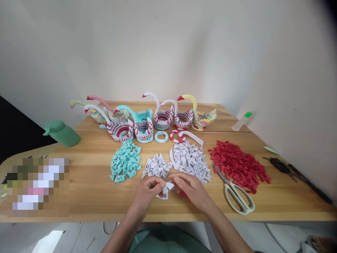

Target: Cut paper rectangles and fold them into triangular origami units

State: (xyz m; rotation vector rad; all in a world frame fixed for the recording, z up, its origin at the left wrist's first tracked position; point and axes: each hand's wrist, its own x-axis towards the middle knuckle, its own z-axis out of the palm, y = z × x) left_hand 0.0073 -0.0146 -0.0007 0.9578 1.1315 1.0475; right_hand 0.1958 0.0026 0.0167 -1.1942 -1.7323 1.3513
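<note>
Near the table's front edge, my left hand (149, 192) pinches white folded paper pieces (167, 189) between thumb and fingers. Close to their right side is my right hand (191, 189), its fingers bent together; whatever it may hold is hidden. Something red shows beneath the right fingers. Just beyond the hands lie a small pile of white paper triangles (157, 166) and a larger white pile (191, 160). A turquoise pile (125, 162) is to the left, a red pile (238, 163) to the right.
Several paper swans (143, 130) stand at the back, with a turquoise-and-white ring (161, 137) and a red-and-white ring (176, 136) before them. Scissors (238, 200) lie right of my right hand. A green jug (61, 133) is at the left, black tools (281, 166) far right.
</note>
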